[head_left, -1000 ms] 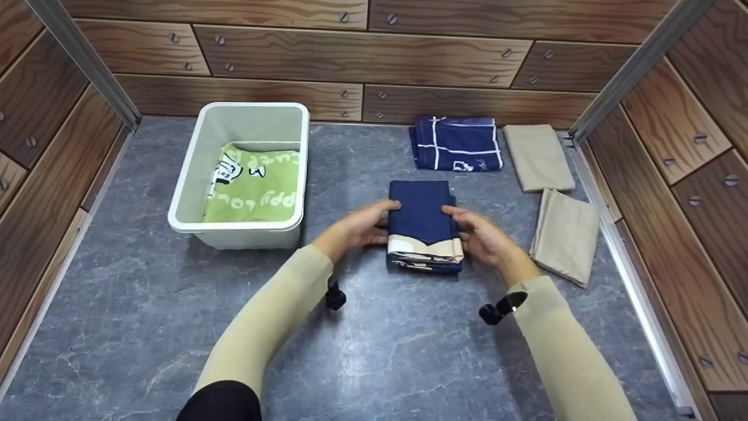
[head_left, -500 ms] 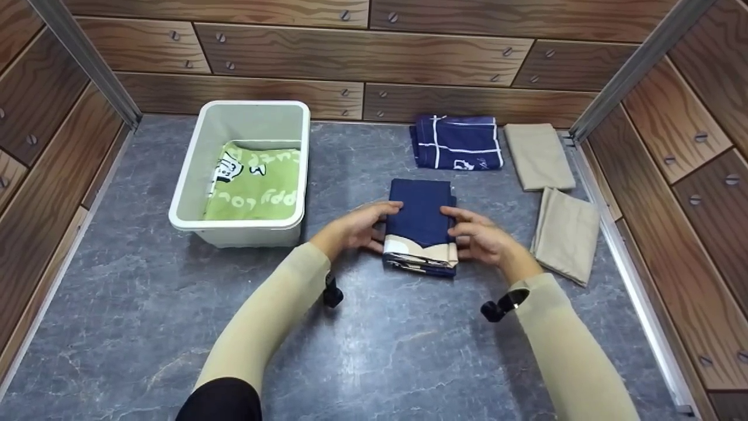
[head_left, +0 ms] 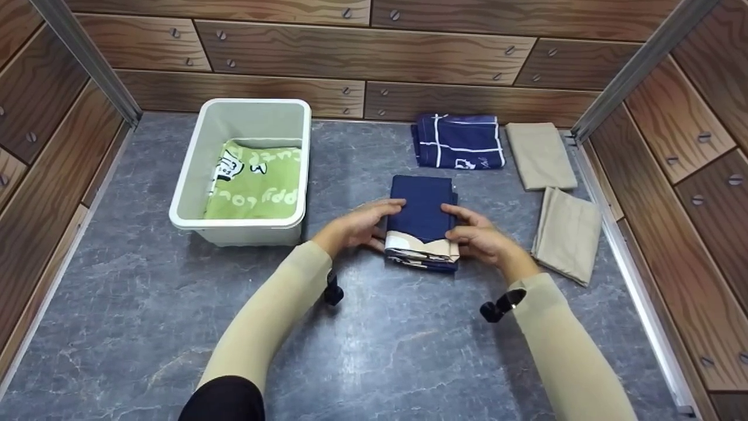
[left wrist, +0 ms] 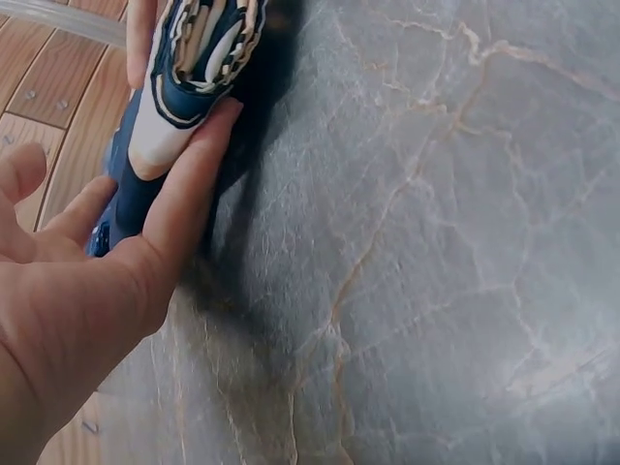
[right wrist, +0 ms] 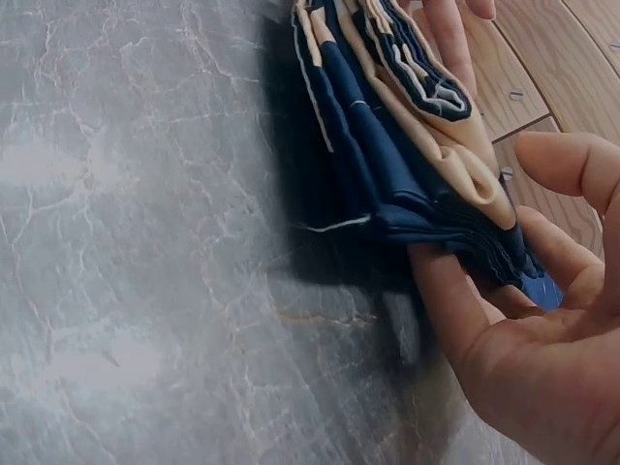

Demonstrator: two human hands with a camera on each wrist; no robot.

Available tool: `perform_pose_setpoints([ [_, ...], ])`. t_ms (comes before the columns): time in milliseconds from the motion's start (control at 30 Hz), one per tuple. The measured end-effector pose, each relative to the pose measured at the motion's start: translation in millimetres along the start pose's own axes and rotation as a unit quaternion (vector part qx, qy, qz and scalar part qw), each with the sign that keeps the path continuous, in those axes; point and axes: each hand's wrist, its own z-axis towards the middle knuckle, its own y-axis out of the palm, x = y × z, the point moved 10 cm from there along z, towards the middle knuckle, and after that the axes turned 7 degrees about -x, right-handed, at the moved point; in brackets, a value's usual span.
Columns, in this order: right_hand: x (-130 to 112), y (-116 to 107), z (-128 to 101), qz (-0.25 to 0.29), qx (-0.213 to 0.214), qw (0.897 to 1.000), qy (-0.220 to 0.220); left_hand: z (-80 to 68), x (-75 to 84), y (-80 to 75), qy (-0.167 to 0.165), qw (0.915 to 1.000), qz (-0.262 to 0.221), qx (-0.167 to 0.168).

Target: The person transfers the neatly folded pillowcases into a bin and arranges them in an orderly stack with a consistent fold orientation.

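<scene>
Over the worktop [head_left: 374, 356], left hand [head_left: 361, 227] and right hand [head_left: 480, 236] grip the navy bundle [head_left: 422, 204] between them, by opposite sides, presumably to keep its folds together; farther off, I see a checked cloth [head_left: 467, 135] lying flat

From above, the head camera looks forward and down across the counter [head_left: 374, 351]; much nearer, the left wrist camera faces along the left hand [left wrist: 92, 300] and the right wrist camera along the right hand [right wrist: 542, 363]; all three views share the folded navy cloth [head_left: 421, 204].
</scene>
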Motion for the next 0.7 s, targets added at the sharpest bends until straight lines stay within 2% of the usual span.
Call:
perform_pose_setpoints([
  [167, -1.9, -1.6, 1.3, -0.002, 0.010, 1.000, -0.014, 3.2, 0.6, -0.1, 0.017, 0.9993, 0.029, 0.014],
  [400, -3.5, -1.0, 2.8, 0.002, 0.011, 1.000, -0.026, 3.3, 2.7, -0.6, 0.035, 0.9985, 0.036, 0.023],
  [700, -6.0, -2.4, 3.0, -0.029, 0.007, 0.999, -0.041, 6.9, 4.0, -1.4, 0.049, 0.9979, 0.029, 0.029],
])
